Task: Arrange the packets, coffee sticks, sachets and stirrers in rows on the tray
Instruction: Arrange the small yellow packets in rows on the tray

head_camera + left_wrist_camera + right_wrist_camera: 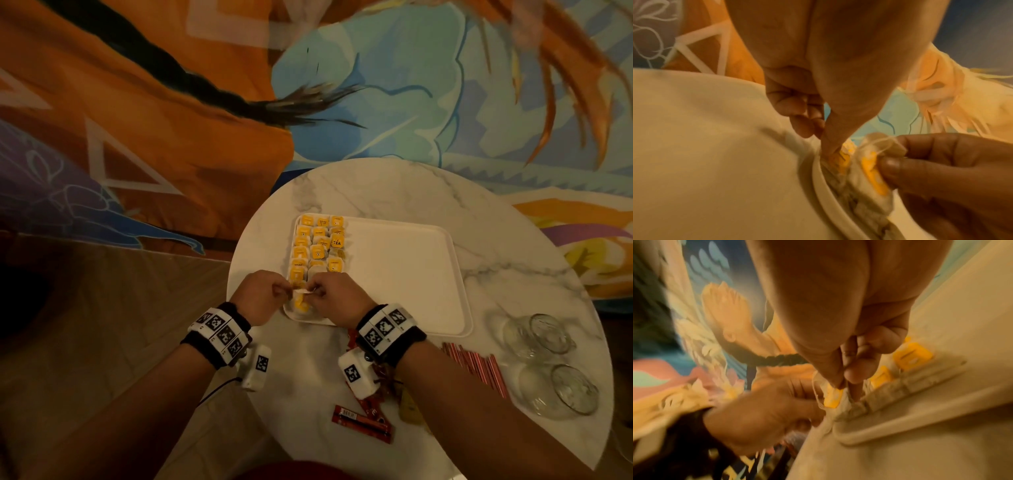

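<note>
A white tray [404, 274] lies on a round marble table [394, 192]. Tea bags with yellow tags [317, 246] fill three rows along the tray's left side. Both hands meet at its near left corner over one tea bag [303, 291]. My left hand [286, 291] pinches its left end next to the yellow tag [838, 157]. My right hand [313, 289] pinches the bag's paper and tag [833, 395] from the other side, and the string loops loose between the hands. Red coffee sticks [363, 419] lie near the table's front edge. Red stirrers [476, 366] lie right of my right forearm.
Two clear glasses [544, 334] [568, 390] stand at the table's right edge, beside the stirrers. The right two thirds of the tray is bare. A colourful printed cloth [171, 120] fills the space beyond the table.
</note>
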`<action>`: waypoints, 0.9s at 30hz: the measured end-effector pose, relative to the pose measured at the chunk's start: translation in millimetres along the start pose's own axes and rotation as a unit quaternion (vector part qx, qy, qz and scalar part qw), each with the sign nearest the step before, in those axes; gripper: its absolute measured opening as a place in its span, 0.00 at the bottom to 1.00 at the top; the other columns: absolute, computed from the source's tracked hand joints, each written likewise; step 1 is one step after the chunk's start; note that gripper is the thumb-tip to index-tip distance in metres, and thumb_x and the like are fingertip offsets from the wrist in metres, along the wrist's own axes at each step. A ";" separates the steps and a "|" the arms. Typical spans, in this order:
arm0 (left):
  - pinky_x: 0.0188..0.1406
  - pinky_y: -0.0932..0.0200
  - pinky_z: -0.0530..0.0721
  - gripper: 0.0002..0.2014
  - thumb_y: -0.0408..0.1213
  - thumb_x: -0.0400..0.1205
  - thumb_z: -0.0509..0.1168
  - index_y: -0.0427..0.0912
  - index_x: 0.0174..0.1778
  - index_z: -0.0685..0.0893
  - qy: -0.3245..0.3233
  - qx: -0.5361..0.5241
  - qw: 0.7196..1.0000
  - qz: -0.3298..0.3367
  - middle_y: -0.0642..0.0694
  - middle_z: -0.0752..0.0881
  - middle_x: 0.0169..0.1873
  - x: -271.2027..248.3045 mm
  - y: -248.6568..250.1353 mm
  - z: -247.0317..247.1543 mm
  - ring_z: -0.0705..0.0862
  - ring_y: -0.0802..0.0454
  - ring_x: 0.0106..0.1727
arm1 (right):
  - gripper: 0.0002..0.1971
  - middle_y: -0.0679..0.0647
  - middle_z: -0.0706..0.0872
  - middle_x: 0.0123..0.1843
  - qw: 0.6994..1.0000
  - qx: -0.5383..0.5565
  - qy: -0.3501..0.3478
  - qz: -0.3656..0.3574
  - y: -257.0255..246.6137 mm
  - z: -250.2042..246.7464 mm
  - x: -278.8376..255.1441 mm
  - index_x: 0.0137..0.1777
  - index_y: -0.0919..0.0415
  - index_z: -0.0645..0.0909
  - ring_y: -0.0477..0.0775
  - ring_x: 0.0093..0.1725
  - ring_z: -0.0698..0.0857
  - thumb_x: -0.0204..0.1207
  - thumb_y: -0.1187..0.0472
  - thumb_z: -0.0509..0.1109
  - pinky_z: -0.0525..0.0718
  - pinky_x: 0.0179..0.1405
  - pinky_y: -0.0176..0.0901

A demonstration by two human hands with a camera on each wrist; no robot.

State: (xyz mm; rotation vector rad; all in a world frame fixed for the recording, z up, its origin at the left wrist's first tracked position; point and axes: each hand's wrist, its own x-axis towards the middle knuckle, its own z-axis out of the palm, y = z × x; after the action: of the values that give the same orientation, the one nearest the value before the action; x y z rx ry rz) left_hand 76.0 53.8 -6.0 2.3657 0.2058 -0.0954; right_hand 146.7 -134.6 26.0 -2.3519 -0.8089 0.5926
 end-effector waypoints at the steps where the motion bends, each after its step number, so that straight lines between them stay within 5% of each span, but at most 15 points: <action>1: 0.47 0.63 0.83 0.10 0.26 0.78 0.71 0.41 0.49 0.94 0.007 -0.007 1.000 -0.003 0.47 0.92 0.42 -0.1 -1.0 -2.0 0.87 0.54 0.44 | 0.10 0.55 0.91 0.54 1.000 -0.015 -0.007 -0.004 -4.7 4.0 2.9 0.58 0.57 0.88 0.54 0.52 0.87 0.80 0.55 0.72 0.81 0.48 0.43; 5: 0.43 0.70 0.78 0.08 0.29 0.80 0.70 0.43 0.48 0.93 0.018 -0.009 1.000 -0.018 0.54 0.88 0.40 -4.3 -2.4 -10.0 0.84 0.58 0.42 | 0.08 0.56 0.89 0.51 0.993 -0.109 -0.032 0.006 -14.5 17.8 11.2 0.51 0.55 0.86 0.61 0.51 0.87 0.79 0.52 0.70 0.78 0.42 0.46; 9: 0.39 0.73 0.74 0.10 0.27 0.76 0.72 0.47 0.46 0.90 0.018 -0.005 0.999 -0.030 0.56 0.84 0.38 -11.2 -2.2 -12.4 0.81 0.62 0.39 | 0.13 0.56 0.89 0.52 0.991 -0.131 -0.015 0.025 -16.5 20.7 14.2 0.52 0.55 0.85 0.61 0.51 0.87 0.80 0.46 0.67 0.81 0.45 0.48; 13: 0.40 0.65 0.79 0.08 0.30 0.74 0.75 0.49 0.41 0.88 0.012 -0.013 1.000 -0.013 0.53 0.87 0.37 -12.8 1.0 -6.8 0.83 0.61 0.38 | 0.11 0.54 0.89 0.52 0.993 -0.101 0.002 0.053 -12.6 19.2 15.8 0.52 0.53 0.84 0.59 0.51 0.87 0.79 0.46 0.68 0.83 0.46 0.49; 17: 0.47 0.55 0.84 0.08 0.34 0.75 0.76 0.45 0.49 0.92 -0.008 -0.004 1.000 0.007 0.47 0.89 0.41 -10.5 8.8 2.5 0.86 0.50 0.43 | 0.08 0.47 0.90 0.52 0.997 -0.026 0.036 0.066 -2.1 6.8 14.3 0.49 0.45 0.82 0.52 0.48 0.87 0.75 0.45 0.72 0.86 0.48 0.50; 21: 0.45 0.56 0.81 0.11 0.40 0.78 0.75 0.47 0.56 0.91 -0.007 0.029 1.000 0.008 0.50 0.83 0.40 -6.1 13.9 11.8 0.81 0.52 0.41 | 0.05 0.43 0.86 0.44 0.994 -0.004 0.077 0.072 12.3 -12.5 4.6 0.46 0.46 0.84 0.47 0.45 0.85 0.76 0.48 0.74 0.84 0.48 0.46; 27: 0.47 0.55 0.83 0.08 0.37 0.75 0.76 0.50 0.49 0.88 -0.019 0.032 0.999 -0.012 0.53 0.81 0.36 -1.9 8.2 14.2 0.83 0.50 0.41 | 0.05 0.43 0.85 0.40 0.993 -0.049 0.052 0.099 39.3 -25.2 -17.5 0.51 0.48 0.87 0.49 0.44 0.85 0.76 0.53 0.73 0.84 0.47 0.47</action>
State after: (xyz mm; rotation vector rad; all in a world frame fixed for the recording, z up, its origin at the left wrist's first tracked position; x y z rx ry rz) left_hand 75.4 37.9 -10.3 2.4230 0.2150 -0.1614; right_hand 164.4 -181.2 23.1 -2.5486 -0.5737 0.5163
